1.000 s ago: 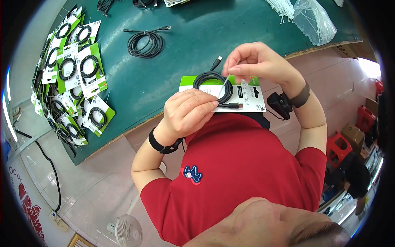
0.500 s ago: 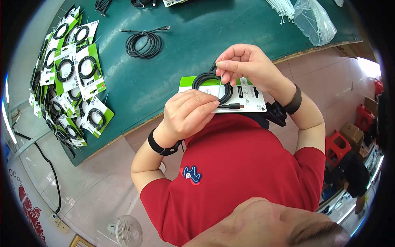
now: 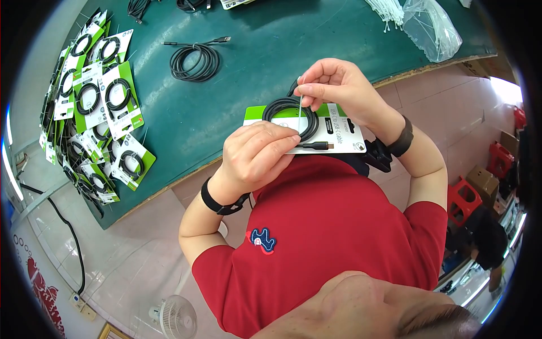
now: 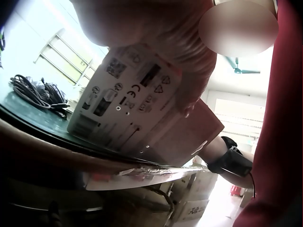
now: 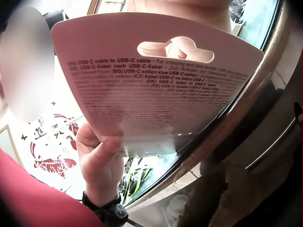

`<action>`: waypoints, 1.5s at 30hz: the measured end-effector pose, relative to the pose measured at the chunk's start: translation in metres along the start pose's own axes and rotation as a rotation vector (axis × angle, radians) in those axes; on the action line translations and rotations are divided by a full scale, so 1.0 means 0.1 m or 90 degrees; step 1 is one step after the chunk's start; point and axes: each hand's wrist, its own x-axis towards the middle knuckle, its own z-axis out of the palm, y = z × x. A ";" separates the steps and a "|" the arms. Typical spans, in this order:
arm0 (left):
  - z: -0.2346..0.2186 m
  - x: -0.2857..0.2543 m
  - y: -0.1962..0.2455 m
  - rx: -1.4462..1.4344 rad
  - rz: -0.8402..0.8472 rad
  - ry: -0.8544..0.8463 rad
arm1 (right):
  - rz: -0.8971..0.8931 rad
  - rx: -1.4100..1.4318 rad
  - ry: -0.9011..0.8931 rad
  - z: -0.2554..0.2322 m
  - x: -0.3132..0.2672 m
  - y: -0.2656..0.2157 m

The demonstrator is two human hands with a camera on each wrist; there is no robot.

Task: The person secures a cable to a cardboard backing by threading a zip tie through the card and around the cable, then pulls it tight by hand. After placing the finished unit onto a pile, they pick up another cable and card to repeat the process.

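My left hand [image 3: 257, 152] grips the left end of a green and white packaging card [image 3: 353, 144], fingers lying over its front. A black USB-C cable [image 3: 312, 123], wound in a coil, lies against the card, one connector pointing right along the near edge. Thumb and forefinger of my right hand [image 3: 336, 85] pinch a thin white cable tie [image 3: 300, 113] that crosses the coil. In the left wrist view the card's printed back [image 4: 123, 101] faces the camera. The right wrist view shows the card [image 5: 156, 90] with its hanging slot, and the left hand [image 5: 99, 151] at the far edge.
On the green table [image 3: 248, 62], packaged cables [image 3: 90, 96] are heaped at the left. One loose coiled cable [image 3: 195, 62] lies behind the card. White cable ties [image 3: 387, 11] and a clear plastic bag [image 3: 432, 31] are at the far right. The table's front edge [image 3: 169, 183] runs below the hands.
My right hand has moved left and pulled in closer over the coil, with the tie now standing nearly straight across it. The left hand stays on the card.
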 end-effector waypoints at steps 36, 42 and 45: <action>-0.02 -0.01 -0.03 -0.027 0.016 -0.037 | -0.020 -0.022 -0.018 0.00 0.00 0.05; -0.02 -0.01 -0.04 -0.026 0.018 -0.030 | -0.013 -0.010 -0.011 0.00 0.01 0.07; -0.01 -0.02 -0.06 -0.033 0.035 -0.019 | -0.019 -0.006 -0.012 0.01 0.00 0.06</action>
